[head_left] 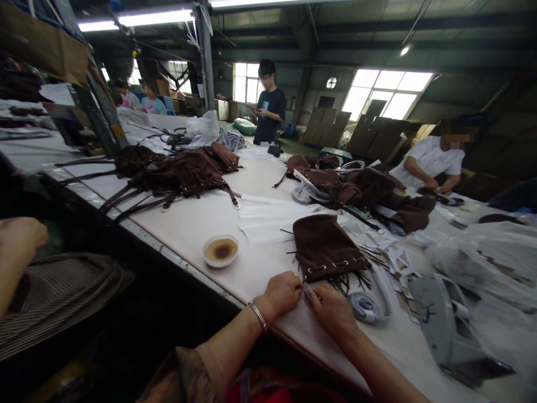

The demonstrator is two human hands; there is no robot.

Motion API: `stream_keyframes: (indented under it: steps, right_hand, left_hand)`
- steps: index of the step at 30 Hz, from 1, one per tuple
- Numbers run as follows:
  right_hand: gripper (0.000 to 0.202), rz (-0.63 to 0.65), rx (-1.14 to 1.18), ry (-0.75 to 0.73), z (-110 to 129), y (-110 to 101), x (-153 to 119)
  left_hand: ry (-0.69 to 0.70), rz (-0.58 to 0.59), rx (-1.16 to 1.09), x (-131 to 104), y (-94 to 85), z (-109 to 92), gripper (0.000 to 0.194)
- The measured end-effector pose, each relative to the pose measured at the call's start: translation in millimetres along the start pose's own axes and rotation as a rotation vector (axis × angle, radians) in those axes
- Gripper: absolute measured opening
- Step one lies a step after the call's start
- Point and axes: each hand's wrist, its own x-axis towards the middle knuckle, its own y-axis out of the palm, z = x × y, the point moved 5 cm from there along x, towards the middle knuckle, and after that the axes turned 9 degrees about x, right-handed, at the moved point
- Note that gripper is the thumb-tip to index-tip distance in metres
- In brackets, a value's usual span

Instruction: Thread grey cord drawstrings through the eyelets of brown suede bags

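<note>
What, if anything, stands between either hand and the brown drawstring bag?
Nothing visible does: the left hand and right hand meet just off the near-left corner of the brown drawstring bag. The grey coil lies to the right and the bowl to the left, both clear of that short gap.

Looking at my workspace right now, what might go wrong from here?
The open bowl stands near the edge of the table; the left hand or arm might knock it, perhaps staining the brown bag. The bag's loose strands lie close to the right hand and could tangle.
</note>
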Motion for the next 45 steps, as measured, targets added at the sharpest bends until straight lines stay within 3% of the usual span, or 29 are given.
stream_keyframes:
  steps: [7,13,18,26,33,35,37,40,42,45]
  right_hand:
    - [0.036,0.096,-0.06,0.124,-19.9,-13.3,-40.3]
    - [0.025,0.231,-0.088,0.165,-8.5,-17.3,-63.9]
    - [0.025,0.284,-0.066,0.165,1.6,-13.7,-67.0]
    - [0.025,0.233,-0.025,0.158,7.2,-19.9,-57.4]
    - [0.023,0.254,-0.031,0.146,2.2,-9.3,-75.9]
    - [0.016,0.263,-0.035,0.136,-2.1,-5.6,-78.0]
    - [0.014,0.28,-0.041,0.13,-7.0,-4.2,-75.3]
    - [0.02,0.305,-0.032,0.052,-10.1,-6.9,-63.6]
    - [0.023,0.302,-0.043,-0.019,-10.1,-12.1,-54.1]
    - [0.021,0.181,-0.061,-0.109,-8.3,-26.8,-44.8]
  left_hand:
    - [0.021,-0.02,0.015,11.6,0.6,1.2,0.015]
    - [0.005,-0.058,0.043,16.3,2.7,-6.8,0.016]
    - [-0.037,-0.082,0.069,15.5,1.0,-5.6,0.015]
    - [-0.134,-0.165,0.091,19.0,-1.7,-2.2,0.015]
    - [-0.199,-0.199,0.109,17.7,-5.1,-2.2,0.016]
    - [-0.117,-0.241,0.103,8.4,-17.6,-13.2,0.021]
    - [0.131,-0.246,0.067,-5.4,-30.7,-35.0,0.031]
    - [0.509,-0.079,0.032,-29.1,-36.4,-66.4,0.046]
    - [0.53,0.03,0.084,-36.1,-30.9,-71.2,0.038]
    - [0.423,0.063,0.19,-34.9,-19.3,-61.7,0.012]
